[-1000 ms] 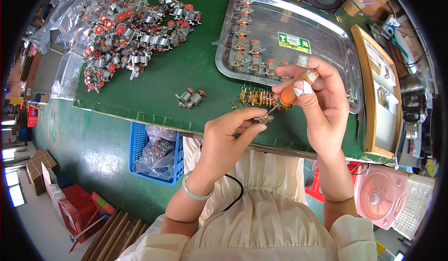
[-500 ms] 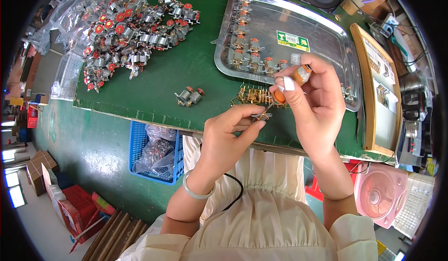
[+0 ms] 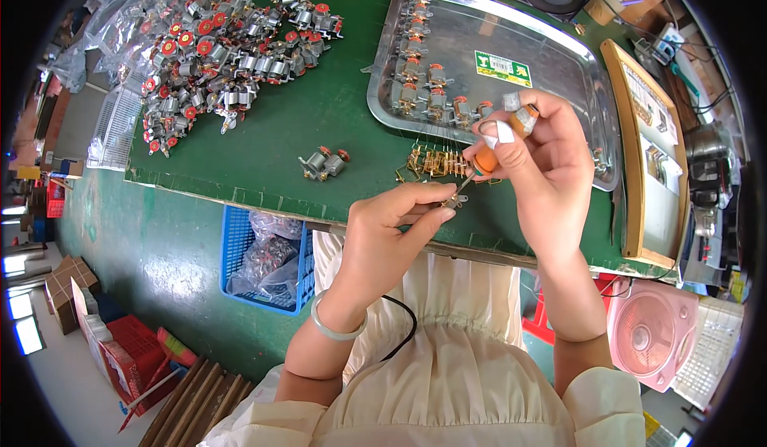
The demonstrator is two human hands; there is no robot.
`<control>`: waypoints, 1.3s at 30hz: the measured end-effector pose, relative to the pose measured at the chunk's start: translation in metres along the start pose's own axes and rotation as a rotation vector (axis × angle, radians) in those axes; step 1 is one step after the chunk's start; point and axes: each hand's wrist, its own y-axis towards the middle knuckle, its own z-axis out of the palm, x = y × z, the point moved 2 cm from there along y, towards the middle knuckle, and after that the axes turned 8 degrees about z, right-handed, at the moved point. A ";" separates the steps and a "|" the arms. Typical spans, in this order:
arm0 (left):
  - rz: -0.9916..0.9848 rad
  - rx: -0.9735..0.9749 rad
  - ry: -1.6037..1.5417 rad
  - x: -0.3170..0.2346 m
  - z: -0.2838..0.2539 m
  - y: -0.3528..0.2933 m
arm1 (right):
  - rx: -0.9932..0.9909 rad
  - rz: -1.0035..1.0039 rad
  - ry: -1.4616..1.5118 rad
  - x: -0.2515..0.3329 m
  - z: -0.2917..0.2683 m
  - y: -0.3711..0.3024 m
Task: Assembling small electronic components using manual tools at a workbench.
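Pinched between the thumb and fingers of my left hand [image 3: 393,235] is a small metal part [image 3: 456,202], mostly covered by the fingertips. My right hand [image 3: 551,171] is closed round the orange handle of a screwdriver [image 3: 486,159], and its thin shaft slants down to the part. White tape is wrapped on that hand's thumb and a finger. Just beyond the hands lies a row of bent brass pieces [image 3: 435,162]. Two small motors [image 3: 323,164] with red discs lie left of them on the green table [image 3: 264,155].
A steel tray [image 3: 551,55] holds motors lined along its left and near edges. At the far left is a heap of motors [image 3: 240,63] beside a plastic bag [image 3: 140,15]. A wood-framed case [image 3: 651,151] stands right. Below the table edge is a blue basket [image 3: 268,263].
The screwdriver handle has tilted and shifted slightly up and right, with my right hand turning around it. My left hand keeps its hold in nearly the same place.
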 end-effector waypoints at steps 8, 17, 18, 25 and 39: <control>0.006 0.000 0.013 0.001 -0.001 -0.001 | 0.097 -0.069 0.123 -0.004 0.001 -0.002; -0.002 0.009 0.033 -0.005 -0.001 0.001 | 0.035 -0.245 -0.143 0.005 -0.004 -0.010; -0.015 0.014 0.030 -0.005 -0.002 0.001 | 0.055 -0.226 -0.105 0.006 -0.004 -0.007; 0.004 0.025 0.033 -0.004 0.000 0.001 | 0.107 -0.217 -0.053 -0.002 -0.004 -0.006; -0.010 0.038 0.037 -0.008 0.000 0.003 | 0.074 -0.105 0.057 -0.004 -0.003 -0.004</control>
